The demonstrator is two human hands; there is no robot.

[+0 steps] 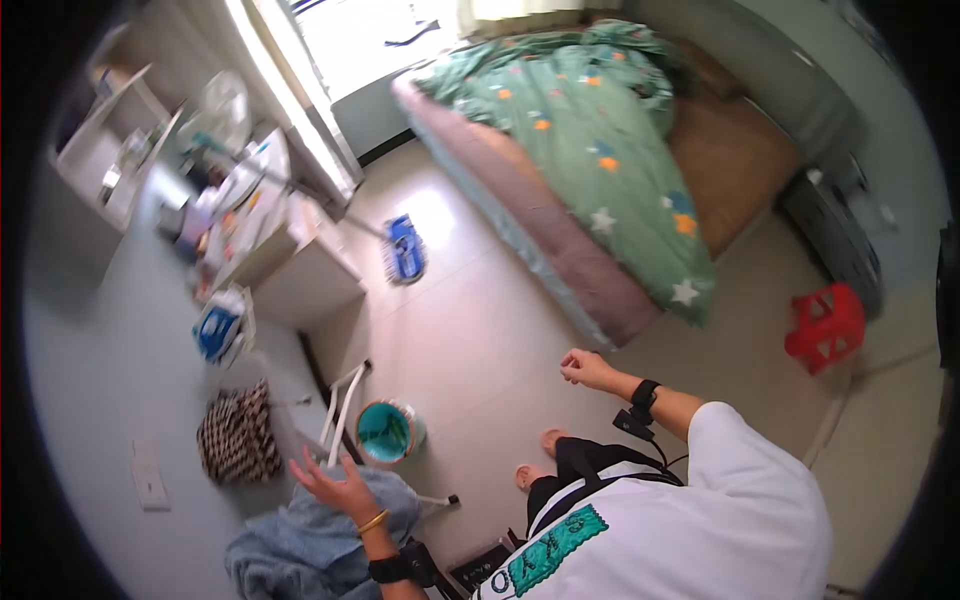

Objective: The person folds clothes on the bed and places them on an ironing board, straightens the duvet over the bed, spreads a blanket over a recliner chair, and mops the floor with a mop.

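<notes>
My left hand (338, 487), with a gold bracelet and a black wrist strap, has its fingers spread and holds nothing. It is over or beside a heap of blue-grey cloth (300, 535); whether they touch I cannot tell. Next to it hangs a brown-and-cream checkered cloth item (240, 432). My right hand (588, 370) is above the floor near the bed's corner, fingers loosely curled, nothing visible in them. A bucket (388, 432), turquoise inside, stands on the floor between my hands, nearer the left.
A blue flat mop (404, 250) lies on the tiles, its pole leaning toward the cluttered desk (290, 255). The bed (580, 270) carries a green star-patterned quilt (600, 170). A red plastic basket (828, 328) and dark suitcase (835, 235) are on the right. White metal legs (345, 405) stand beside the bucket.
</notes>
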